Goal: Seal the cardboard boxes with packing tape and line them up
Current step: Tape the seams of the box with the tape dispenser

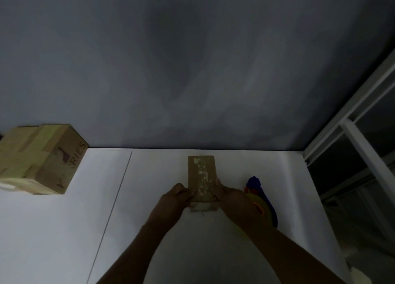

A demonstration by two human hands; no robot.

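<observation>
The narrow brown cardboard box [201, 172], lengthwise toward the white counter's [64, 230] far edge, is gripped at its near end by left hand [175, 198] and right hand [229, 198], with the blue-and-yellow tape dispenser [265, 200] just beside the right.

The left edge cuts off the large box [40, 157] (only "RIES" readable). The left hand [175, 198] and right hand [233, 199] cover the near sides of the small box [201, 172]. The right hand also hides part of a dim blue-yellow object [254, 182].

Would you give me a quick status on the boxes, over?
Left hand and right hand grip small box. Tape dispenser beside right hand. Larger box far left, no obstruction.
</observation>
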